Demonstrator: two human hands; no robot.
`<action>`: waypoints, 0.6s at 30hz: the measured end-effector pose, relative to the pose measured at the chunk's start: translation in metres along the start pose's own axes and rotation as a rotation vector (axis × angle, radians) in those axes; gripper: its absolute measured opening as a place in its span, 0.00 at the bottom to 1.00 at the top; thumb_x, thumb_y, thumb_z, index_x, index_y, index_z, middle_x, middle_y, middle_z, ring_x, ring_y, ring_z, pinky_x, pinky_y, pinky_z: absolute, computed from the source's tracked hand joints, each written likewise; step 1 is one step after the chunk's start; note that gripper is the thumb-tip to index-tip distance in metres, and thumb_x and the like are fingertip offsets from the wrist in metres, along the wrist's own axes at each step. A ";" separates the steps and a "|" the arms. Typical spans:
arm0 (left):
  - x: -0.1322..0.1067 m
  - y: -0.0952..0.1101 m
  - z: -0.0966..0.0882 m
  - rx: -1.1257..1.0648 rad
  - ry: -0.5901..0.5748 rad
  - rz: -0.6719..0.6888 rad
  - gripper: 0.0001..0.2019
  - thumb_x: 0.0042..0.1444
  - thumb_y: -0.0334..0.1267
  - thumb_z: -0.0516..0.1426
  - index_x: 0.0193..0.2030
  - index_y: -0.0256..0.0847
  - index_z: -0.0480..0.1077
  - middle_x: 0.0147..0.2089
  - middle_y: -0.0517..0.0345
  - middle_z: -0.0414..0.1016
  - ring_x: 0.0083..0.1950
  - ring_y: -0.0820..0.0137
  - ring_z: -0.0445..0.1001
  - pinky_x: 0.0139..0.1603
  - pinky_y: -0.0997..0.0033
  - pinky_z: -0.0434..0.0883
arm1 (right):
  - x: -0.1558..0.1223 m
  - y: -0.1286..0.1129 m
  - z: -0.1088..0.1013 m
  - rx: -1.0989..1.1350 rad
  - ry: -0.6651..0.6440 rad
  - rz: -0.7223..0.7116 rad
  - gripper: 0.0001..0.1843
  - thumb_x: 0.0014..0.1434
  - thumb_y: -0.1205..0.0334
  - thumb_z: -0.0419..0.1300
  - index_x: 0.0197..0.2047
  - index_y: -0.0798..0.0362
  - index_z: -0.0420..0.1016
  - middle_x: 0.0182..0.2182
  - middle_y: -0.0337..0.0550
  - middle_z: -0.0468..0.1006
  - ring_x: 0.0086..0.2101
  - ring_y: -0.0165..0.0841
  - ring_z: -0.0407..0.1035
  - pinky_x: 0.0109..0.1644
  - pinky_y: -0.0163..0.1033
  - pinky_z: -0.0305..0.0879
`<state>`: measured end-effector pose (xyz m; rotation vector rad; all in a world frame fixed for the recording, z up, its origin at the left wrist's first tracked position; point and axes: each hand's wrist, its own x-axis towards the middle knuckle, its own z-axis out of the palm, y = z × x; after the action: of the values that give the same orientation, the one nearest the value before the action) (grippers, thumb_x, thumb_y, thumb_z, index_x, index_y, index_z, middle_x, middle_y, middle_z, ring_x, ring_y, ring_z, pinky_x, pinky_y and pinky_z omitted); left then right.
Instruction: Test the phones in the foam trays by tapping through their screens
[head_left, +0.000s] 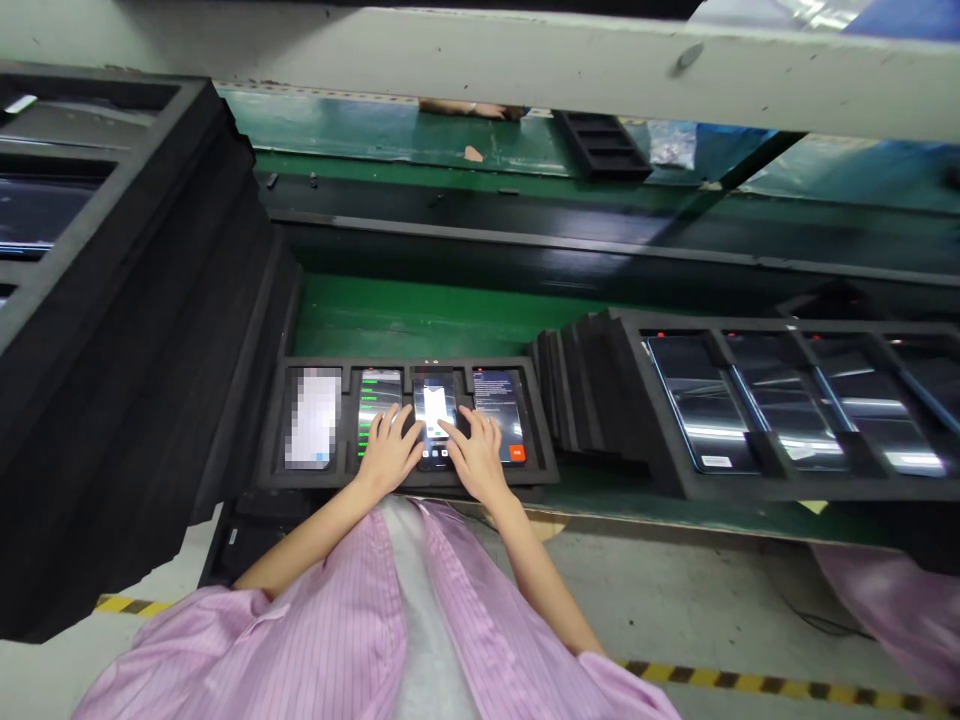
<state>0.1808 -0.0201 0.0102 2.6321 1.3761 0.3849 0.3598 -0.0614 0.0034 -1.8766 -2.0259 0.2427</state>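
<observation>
In front of me a black foam tray [270,440] holds several lit smartphones in separate slots. My left hand [388,450] lies with fingers spread over the second smartphone [381,388], which shows green text, and its thumb reaches toward the third. Fingers apart, my right hand [477,455] has its thumb at the screen of the third smartphone [433,400], where a white pop-up shows. Its other fingers rest over the left part of the rightmost smartphone [506,405], which has an orange button. The leftmost smartphone [311,420] has a blurred-out bright screen, with no hand on it.
A tall stack of black foam trays [150,300] rises at the left. More stacked trays with dark smartphones [705,400] stand at the right. Behind are a dark rail [525,250] and a small black tray [604,145]. Another person's arm [472,108] shows beyond.
</observation>
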 end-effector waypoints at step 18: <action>-0.014 0.000 -0.008 -0.051 -0.128 0.150 0.21 0.59 0.47 0.48 0.54 0.41 0.66 0.60 0.45 0.61 0.62 0.55 0.55 0.58 0.51 0.58 | -0.016 0.008 0.002 0.062 0.088 0.044 0.22 0.63 0.60 0.40 0.46 0.47 0.75 0.32 0.44 0.66 0.36 0.36 0.59 0.48 0.48 0.54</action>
<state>0.1710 -0.0320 0.0153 2.6739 1.1208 0.2595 0.3673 -0.0758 -0.0042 -1.8624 -1.8997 0.2281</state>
